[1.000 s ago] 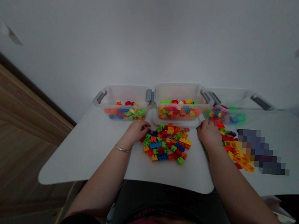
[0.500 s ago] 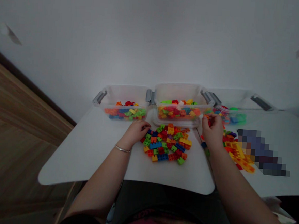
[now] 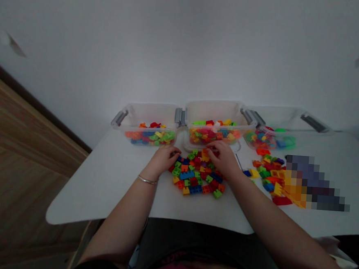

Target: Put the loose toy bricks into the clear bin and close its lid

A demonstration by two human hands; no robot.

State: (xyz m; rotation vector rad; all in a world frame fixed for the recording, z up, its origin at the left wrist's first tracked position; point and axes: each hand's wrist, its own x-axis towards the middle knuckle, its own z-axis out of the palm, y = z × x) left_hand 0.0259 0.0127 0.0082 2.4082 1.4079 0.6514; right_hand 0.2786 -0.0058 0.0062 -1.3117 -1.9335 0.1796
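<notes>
A heap of mixed toy building bricks [image 3: 187, 174], in red, orange, green, blue and yellow, lies on the white table. My left hand [image 3: 165, 157] rests at the heap's left edge, fingers curved and a little apart, with nothing visible in it. My right hand [image 3: 224, 157] reaches over the far right of the heap. Its thumb and fingertips close on an orange brick [image 3: 205, 156] at the back of the heap. The fingers partly cover the bricks beneath.
Three clear bins with grey latches line the wall: left [image 3: 150, 112], middle [image 3: 214, 112] and right [image 3: 282, 117], each holding coloured pieces. Another pile of toy pieces [image 3: 269, 173] spreads on the right, beside a pixelated patch. A wooden panel [image 3: 27, 148] stands left.
My right hand has moved left, from beside the right-hand pile to the back of the brick heap. My left hand has stayed in place.
</notes>
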